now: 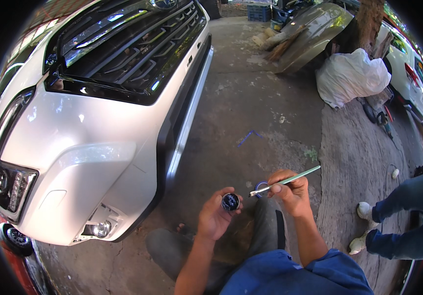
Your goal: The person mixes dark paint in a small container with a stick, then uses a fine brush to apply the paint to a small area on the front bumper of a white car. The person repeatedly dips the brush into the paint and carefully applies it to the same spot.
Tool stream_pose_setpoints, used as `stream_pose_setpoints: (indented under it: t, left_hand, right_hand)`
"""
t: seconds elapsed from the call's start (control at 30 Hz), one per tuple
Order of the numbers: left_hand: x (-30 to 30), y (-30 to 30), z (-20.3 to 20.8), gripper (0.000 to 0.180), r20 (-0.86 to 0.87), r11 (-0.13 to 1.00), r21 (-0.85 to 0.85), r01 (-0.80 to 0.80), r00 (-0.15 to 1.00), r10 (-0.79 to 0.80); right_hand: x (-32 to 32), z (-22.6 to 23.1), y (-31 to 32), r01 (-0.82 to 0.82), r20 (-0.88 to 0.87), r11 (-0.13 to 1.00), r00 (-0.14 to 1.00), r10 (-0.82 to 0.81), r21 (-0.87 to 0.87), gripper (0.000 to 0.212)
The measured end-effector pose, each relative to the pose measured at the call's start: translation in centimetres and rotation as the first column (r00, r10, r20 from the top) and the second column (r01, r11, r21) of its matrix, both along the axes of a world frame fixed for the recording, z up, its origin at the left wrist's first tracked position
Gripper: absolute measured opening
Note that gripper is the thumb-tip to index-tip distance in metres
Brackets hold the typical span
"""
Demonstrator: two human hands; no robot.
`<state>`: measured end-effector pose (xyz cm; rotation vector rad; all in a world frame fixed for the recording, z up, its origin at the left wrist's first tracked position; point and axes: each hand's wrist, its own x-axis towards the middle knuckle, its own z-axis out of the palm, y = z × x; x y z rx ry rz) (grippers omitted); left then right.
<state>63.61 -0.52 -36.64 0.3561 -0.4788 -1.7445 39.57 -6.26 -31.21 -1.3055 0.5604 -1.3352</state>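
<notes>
My left hand (212,216) is closed around a small round pot (230,202), its mouth turned up and dark, glossy paint-like stuff inside. In my right hand (294,196) a slim paintbrush (302,174) with a pale green handle is pinched between thumb and fingers. Its tip points left toward the pot but stays apart from it. Beside the brush tip, partly behind my right fingers, shows a blue ring (257,187); whether I hold it I cannot tell. The white car front (108,118) stands to the left of my hands, with a black grille (128,54) and a fog lamp (102,228).
A person in jeans (403,211) stands at the right. Farther back are a white sack (351,76), a loose car panel (314,34), a corded power tool (384,123) and a blue crate (259,12). Blue strips (249,136) lie on the concrete floor (251,98).
</notes>
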Motion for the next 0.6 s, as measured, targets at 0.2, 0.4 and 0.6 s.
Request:
stream_pose_setpoints:
  t: [0.2,0.4,0.6]
  left_hand:
    - [0.2,-0.8,-3.0,0.035,-0.066,0.993,0.113,-0.025,0.997,0.032]
    - [0.8,-0.7,-6.7,0.034,-0.131,0.978,0.201,-0.054,0.988,0.081]
    - [1.5,0.3,-16.0,0.051,0.172,0.956,0.240,-0.170,0.976,0.130]
  right_hand:
    - [-1.6,-3.4,3.5,0.012,0.372,0.933,0.915,-0.156,0.360,0.013]
    - [-1.5,-7.0,3.9,0.018,0.345,0.858,0.911,-0.226,0.514,0.015]
    - [-1.3,-13.2,4.7,0.100,0.194,0.790,0.944,-0.268,0.605,0.019]
